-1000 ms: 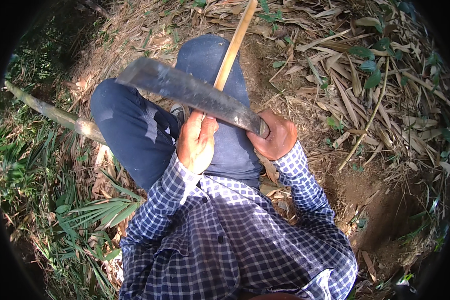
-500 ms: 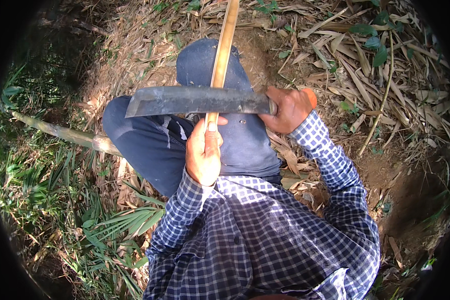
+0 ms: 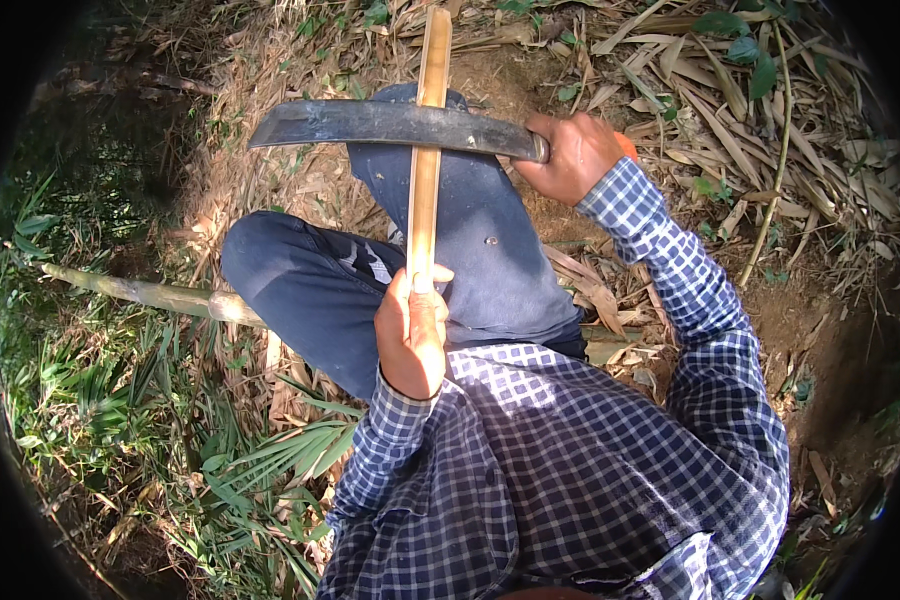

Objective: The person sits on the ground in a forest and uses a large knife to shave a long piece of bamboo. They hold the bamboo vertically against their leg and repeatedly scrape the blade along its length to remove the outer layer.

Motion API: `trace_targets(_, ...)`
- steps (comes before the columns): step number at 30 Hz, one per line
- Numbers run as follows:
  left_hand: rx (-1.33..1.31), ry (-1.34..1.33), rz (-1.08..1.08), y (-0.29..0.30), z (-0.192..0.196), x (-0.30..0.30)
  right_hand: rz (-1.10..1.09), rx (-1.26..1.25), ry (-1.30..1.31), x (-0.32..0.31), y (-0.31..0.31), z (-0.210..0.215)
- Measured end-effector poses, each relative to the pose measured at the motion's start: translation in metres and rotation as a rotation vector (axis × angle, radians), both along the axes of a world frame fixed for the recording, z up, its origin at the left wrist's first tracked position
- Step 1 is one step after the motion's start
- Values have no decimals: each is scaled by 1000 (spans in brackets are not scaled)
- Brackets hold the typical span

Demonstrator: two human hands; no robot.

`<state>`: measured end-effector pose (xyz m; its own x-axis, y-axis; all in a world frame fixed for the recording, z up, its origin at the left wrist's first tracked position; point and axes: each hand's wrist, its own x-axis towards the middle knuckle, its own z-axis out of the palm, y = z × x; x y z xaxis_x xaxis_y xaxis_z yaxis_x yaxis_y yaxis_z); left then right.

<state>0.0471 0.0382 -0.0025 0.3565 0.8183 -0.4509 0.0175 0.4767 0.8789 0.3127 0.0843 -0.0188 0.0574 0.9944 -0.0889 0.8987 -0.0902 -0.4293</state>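
Two bare hands are at work over the person's lap, each closed around something. Left hand point(image 3: 411, 345) grasps the near end of a pale, split strip point(image 3: 426, 215), thumb laid along it, and the strip points away to the far side, above the blue trousers point(image 3: 495, 270). Right hand point(image 3: 573, 158), farther off and to the right, is clenched on the handle of a machete point(image 3: 370, 125), with a bit of orange point(image 3: 626, 147) showing at its right. The broad, dark blade reaches leftward across the strip, nearer its far end than the left hand; whether the edge bites into it or merely rests there is hard to tell from above. A checked shirt point(image 3: 610, 440) fills the near side. Left of the bent knee lies a jointed pole point(image 3: 145, 291), with green fronds point(image 3: 305, 450) nearer. Dry leaves point(image 3: 700, 125) litter the ground at the far right, where a thin stem point(image 3: 784, 150) stretches over them.
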Motion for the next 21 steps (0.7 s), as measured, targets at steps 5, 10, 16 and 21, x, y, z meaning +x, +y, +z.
trace_targets(5,-26,5,26,-7,-3,-5,189,114,-59,-13,-19,3)
trace_targets(10,11,19,41,-14,0,-5,-54,-13,16,4,15,-2)
trace_targets(16,37,21,-10,-21,-5,-14,61,22,-31,-1,10,-5)
trace_targets(21,74,9,-24,-24,-7,-19,-115,-38,-10,18,34,-11)
